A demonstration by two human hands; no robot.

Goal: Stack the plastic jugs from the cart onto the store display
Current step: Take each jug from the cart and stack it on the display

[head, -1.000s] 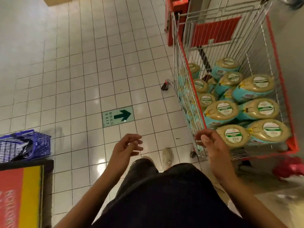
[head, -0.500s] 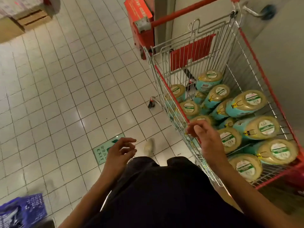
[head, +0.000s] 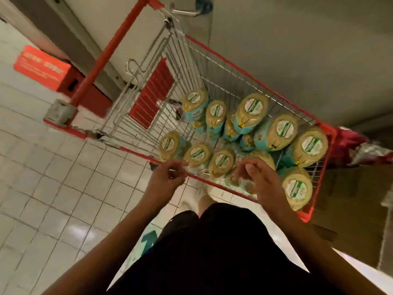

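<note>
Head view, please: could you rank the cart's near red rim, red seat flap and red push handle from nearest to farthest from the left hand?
1. Near red rim, right at the left hand.
2. Red seat flap, farther off, ahead of the hand.
3. Red push handle, beyond the flap, farthest.
</note>
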